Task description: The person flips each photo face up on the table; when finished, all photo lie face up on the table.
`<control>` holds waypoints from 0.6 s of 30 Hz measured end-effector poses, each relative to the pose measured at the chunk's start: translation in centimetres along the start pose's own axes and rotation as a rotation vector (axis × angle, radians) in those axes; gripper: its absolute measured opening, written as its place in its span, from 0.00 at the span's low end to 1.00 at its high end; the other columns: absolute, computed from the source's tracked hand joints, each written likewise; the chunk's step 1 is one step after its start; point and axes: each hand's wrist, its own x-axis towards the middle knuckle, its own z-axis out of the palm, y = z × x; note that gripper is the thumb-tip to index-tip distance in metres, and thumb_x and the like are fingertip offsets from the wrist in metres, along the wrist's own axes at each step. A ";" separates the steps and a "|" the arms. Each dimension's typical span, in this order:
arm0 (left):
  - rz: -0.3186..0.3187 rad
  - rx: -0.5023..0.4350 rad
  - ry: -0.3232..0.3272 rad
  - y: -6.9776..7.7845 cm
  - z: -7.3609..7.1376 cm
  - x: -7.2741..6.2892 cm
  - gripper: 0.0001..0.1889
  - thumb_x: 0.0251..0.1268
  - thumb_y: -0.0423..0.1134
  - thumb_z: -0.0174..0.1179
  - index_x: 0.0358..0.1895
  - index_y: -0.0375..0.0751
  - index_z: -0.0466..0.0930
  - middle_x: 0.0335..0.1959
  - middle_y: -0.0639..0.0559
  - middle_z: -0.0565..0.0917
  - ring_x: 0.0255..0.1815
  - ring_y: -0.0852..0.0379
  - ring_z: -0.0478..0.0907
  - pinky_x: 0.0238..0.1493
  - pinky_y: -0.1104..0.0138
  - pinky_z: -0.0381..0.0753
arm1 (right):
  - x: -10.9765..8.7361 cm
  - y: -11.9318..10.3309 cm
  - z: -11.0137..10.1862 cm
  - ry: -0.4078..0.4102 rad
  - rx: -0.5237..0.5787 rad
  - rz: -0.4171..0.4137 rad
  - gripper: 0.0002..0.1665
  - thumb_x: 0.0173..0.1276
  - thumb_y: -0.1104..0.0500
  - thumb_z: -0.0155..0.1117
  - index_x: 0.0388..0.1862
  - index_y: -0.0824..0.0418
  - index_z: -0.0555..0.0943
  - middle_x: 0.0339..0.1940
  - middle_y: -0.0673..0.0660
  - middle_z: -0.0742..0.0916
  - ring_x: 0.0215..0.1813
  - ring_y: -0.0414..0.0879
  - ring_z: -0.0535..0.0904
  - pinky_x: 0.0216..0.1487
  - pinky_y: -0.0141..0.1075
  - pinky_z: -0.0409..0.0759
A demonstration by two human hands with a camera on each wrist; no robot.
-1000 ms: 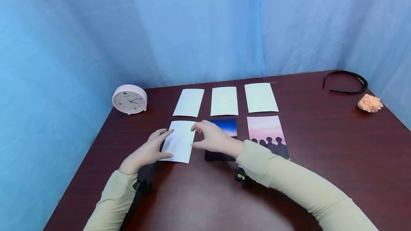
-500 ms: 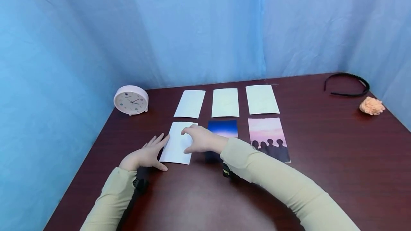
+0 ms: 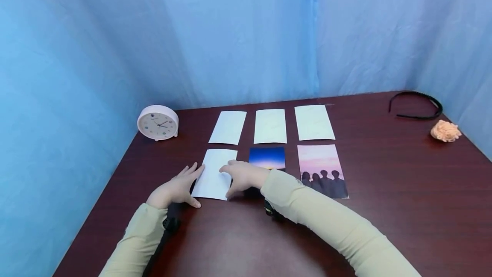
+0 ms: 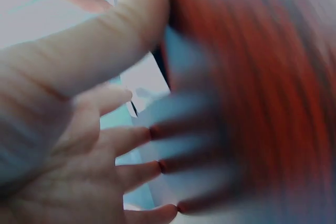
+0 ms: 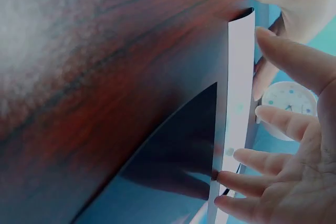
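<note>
A blank white sheet (image 3: 214, 174), photo-sized, lies at the left end of the front row. Along its left edge is my left hand (image 3: 174, 188), fingers spread, with the fingertips (image 4: 170, 211) down on the table and the thumb near the lower left corner. My right hand (image 3: 244, 176) sits at the sheet's right edge, thumb at the lower right corner and the other fingers loosely extended. The right forearm partly covers a blue sunset photo (image 3: 267, 155). In the right wrist view both hands flank the sheet (image 5: 239, 77), whose near end curls slightly off the table.
A photo of silhouetted people (image 3: 322, 170) ends the front row. Behind stand three blank sheets in a row, the middle sheet (image 3: 270, 126) among them. A white clock (image 3: 158, 123) is at the back left; a black headband (image 3: 419, 106) and a peach flower (image 3: 445, 131) are at the right.
My left hand has moved off the sheet to its left edge, fingers spreading. The right hand went left over the sheet, then drew back and down to its right edge.
</note>
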 end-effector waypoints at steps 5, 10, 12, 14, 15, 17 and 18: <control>-0.004 -0.003 0.010 0.3 0.3 -0.2 0.57 0.38 0.37 0.78 0.74 0.38 0.50 0.74 0.33 0.50 0.74 0.32 0.45 0.69 0.43 0.56 | 0.0 0.0 0.5 -0.006 -0.070 -0.028 0.38 0.53 0.47 0.74 0.62 0.57 0.74 0.65 0.60 0.75 0.65 0.51 0.71 0.65 0.40 0.69; 0.052 -0.015 0.055 0.0 0.4 -0.3 0.54 0.40 0.36 0.77 0.73 0.35 0.53 0.74 0.35 0.53 0.74 0.32 0.47 0.69 0.44 0.55 | 0.2 0.4 0.5 0.006 -0.105 -0.043 0.35 0.54 0.49 0.73 0.60 0.57 0.76 0.63 0.57 0.77 0.66 0.49 0.70 0.65 0.38 0.69; 0.081 -0.023 0.067 -0.1 0.5 -0.4 0.53 0.41 0.35 0.76 0.73 0.34 0.54 0.74 0.36 0.55 0.73 0.32 0.48 0.69 0.45 0.56 | 0.2 0.5 0.4 0.003 -0.106 -0.046 0.34 0.54 0.49 0.74 0.60 0.57 0.76 0.63 0.56 0.77 0.66 0.48 0.70 0.65 0.38 0.69; 0.108 -0.024 0.077 -0.1 0.5 -0.4 0.52 0.41 0.35 0.76 0.72 0.33 0.54 0.73 0.36 0.56 0.73 0.32 0.48 0.69 0.45 0.56 | 0.1 0.5 0.4 -0.002 -0.098 -0.049 0.34 0.54 0.50 0.74 0.59 0.57 0.76 0.63 0.56 0.77 0.65 0.48 0.71 0.65 0.38 0.70; 0.119 -0.022 0.081 -0.2 0.5 -0.4 0.52 0.41 0.35 0.76 0.72 0.33 0.55 0.73 0.36 0.56 0.73 0.32 0.49 0.69 0.45 0.57 | 0.1 0.5 0.3 -0.002 -0.095 -0.052 0.34 0.54 0.50 0.74 0.59 0.57 0.76 0.62 0.56 0.78 0.64 0.48 0.72 0.64 0.38 0.70; 0.131 -0.025 0.090 -0.1 0.5 -0.4 0.51 0.42 0.36 0.75 0.72 0.32 0.55 0.73 0.36 0.58 0.73 0.32 0.50 0.68 0.45 0.58 | 0.1 0.6 0.3 -0.003 -0.083 -0.057 0.34 0.53 0.50 0.75 0.59 0.57 0.76 0.61 0.55 0.78 0.63 0.48 0.73 0.63 0.38 0.71; 0.136 -0.027 0.094 -0.1 0.6 -0.4 0.50 0.42 0.36 0.75 0.72 0.32 0.56 0.73 0.36 0.58 0.73 0.32 0.50 0.68 0.45 0.58 | 0.1 0.6 0.3 -0.003 -0.075 -0.059 0.35 0.52 0.50 0.75 0.59 0.57 0.76 0.61 0.55 0.79 0.62 0.48 0.73 0.63 0.38 0.71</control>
